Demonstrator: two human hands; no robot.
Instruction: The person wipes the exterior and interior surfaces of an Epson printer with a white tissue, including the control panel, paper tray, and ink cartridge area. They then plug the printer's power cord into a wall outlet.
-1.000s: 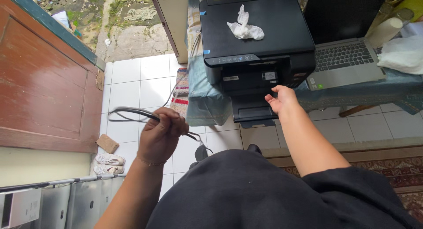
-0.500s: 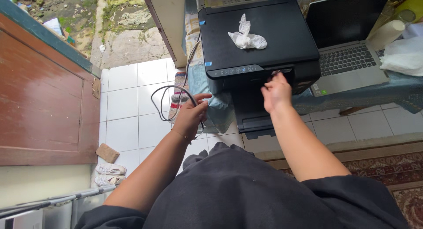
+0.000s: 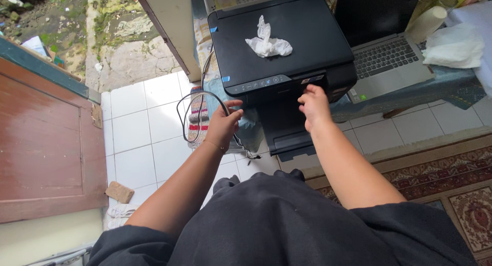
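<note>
Left hand [image 3: 224, 123] closed around a looped black cable [image 3: 197, 104], left of middle — right hand [image 3: 313, 104] nearer the black printer [image 3: 279, 46], fingers half open, touching its front, holding nothing

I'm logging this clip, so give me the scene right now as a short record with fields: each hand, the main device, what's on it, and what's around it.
left hand: grips a looped black cable beside the printer's front left corner
right hand: fingers on the printer's front, by its small panel
device: black inkjet printer on a cloth-covered table
on top of printer: crumpled white tissue
beside printer: open grey laptop
floor: white tiles, patterned rug
far left: brown wooden door
</note>
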